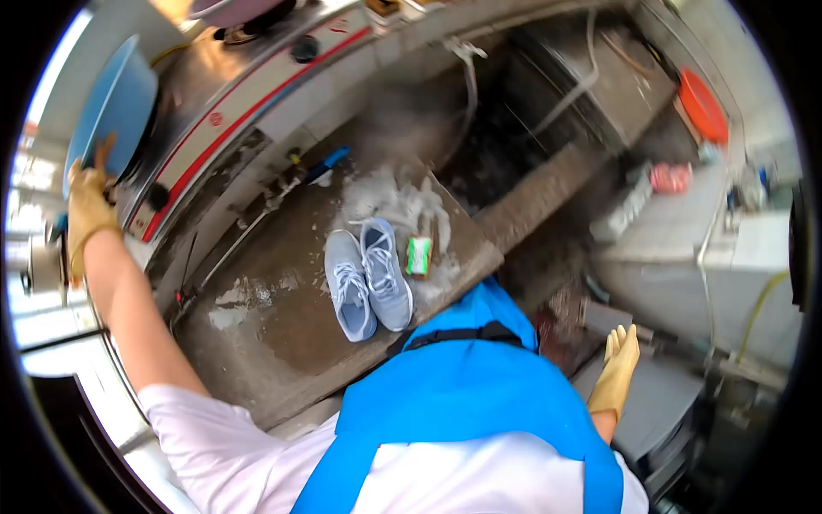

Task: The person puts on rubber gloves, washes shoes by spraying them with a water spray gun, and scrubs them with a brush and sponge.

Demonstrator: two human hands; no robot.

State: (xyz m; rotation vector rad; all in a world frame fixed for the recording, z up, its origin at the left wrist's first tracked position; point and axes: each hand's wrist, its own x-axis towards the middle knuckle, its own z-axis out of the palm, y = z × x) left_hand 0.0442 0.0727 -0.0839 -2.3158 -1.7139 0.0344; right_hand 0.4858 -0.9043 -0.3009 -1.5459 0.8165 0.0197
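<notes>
My left hand [91, 210], in a yellow rubber glove, reaches far to the left and grips the rim of a blue basin [124, 98] standing tilted in my view on the stove. My right hand [617, 364], gloved the same way, hangs at my right side with fingers stretched out and nothing in it. In front of me a pair of light grey-blue lace-up sneakers [366, 278] lies side by side on a wet concrete slab [257, 343]. Beside them is a small green-and-white packet [419, 256]. White suds [394, 201] spread behind the shoes.
A blue-handled brush [330, 163] lies at the slab's back edge. The stove [248, 103] with red trim runs along the left. A dark sink [505, 128] with a hose is beyond the slab. An orange basin [704, 107] and a pink packet [670, 178] are at right.
</notes>
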